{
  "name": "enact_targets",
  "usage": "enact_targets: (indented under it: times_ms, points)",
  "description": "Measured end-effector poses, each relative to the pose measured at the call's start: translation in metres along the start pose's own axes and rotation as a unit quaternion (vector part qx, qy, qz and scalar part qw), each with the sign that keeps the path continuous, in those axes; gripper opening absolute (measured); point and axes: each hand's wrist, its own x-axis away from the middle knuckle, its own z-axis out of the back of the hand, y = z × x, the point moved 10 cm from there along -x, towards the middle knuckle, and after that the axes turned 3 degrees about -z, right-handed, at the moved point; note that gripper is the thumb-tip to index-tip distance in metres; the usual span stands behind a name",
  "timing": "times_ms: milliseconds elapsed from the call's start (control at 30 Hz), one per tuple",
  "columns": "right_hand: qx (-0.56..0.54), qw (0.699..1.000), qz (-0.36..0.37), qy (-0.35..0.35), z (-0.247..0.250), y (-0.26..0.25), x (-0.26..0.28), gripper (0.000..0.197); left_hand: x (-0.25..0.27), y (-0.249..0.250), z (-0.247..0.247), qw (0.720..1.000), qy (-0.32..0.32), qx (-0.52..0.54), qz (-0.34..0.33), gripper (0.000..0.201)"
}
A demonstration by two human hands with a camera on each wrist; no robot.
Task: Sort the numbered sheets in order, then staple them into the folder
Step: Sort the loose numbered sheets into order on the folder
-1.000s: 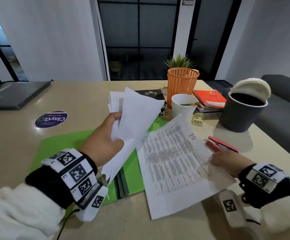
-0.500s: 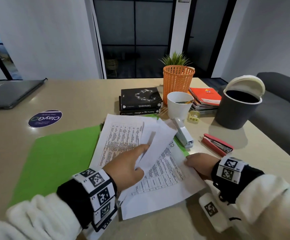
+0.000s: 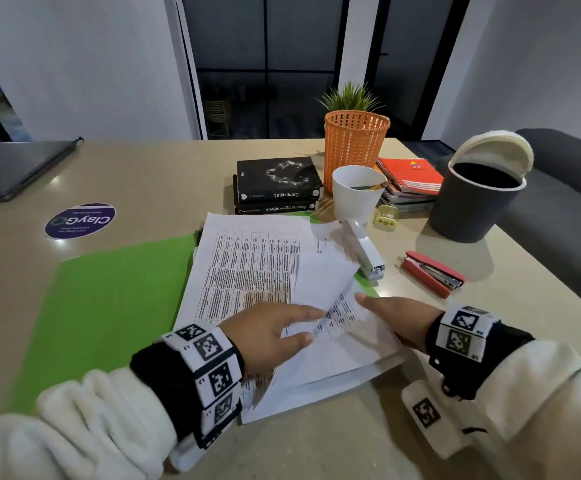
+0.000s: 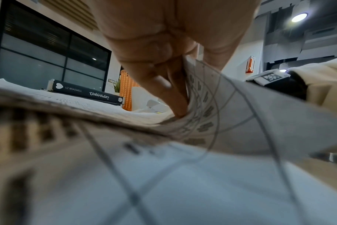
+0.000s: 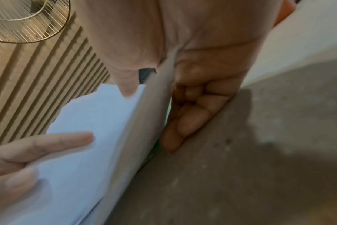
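Sorting looked unfinished: loose sheets lay mid-frame on the open green folder. The left hand pinched 1 sheet, the right hand gripped the stack's edge; both staplers sat untouched.

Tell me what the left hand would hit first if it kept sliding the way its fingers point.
Likely the right hand: the left hand points rightward across the sheets, and only the lifted sheet edge lies between them. Depth is uncertain.
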Motion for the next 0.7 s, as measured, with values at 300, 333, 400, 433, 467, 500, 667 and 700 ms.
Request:
enact_targets:
  times_ms: [300, 333, 400, 433, 467, 500, 667, 700]
  points:
    - [0.124, 0.991, 0.041, -0.002, -0.003, -0.008, 0.001, 0.064, 0.004, -0.005, 0.02, 0.996, 0.06, 0.058, 0.016, 0.072]
    - [0.123, 0.991, 0.043, -0.005, -0.004, -0.008, 0.001, 0.07, 0.005, -0.005, 0.026, 0.994, 0.084, 0.064, 0.019, 0.078]
    - [0.125, 0.991, 0.053, -0.005, -0.006, -0.009, 0.001, 0.081, 0.01, -0.007, 0.039, 0.987, 0.142, 0.07, 0.026, 0.084]
    - [0.128, 0.99, 0.058, -0.003, -0.006, -0.01, 0.0, 0.084, 0.014, -0.01, 0.046, 0.982, 0.172, 0.077, 0.028, 0.085]
    - [0.131, 0.99, 0.061, 0.001, -0.006, -0.01, -0.001, 0.087, 0.019, -0.013, 0.053, 0.976, 0.198, 0.086, 0.03, 0.086]
    - [0.133, 0.989, 0.062, 0.004, -0.006, -0.009, -0.002, 0.088, 0.022, -0.017, 0.061, 0.969, 0.221, 0.101, 0.035, 0.086]
    - [0.134, 0.989, 0.057, -0.002, -0.006, -0.009, -0.003, 0.089, 0.03, -0.03, 0.091, 0.947, 0.264, 0.176, 0.047, 0.088]
    - [0.137, 0.989, 0.054, -0.003, -0.005, -0.009, -0.003, 0.089, 0.03, -0.031, 0.094, 0.946, 0.265, 0.179, 0.05, 0.089]
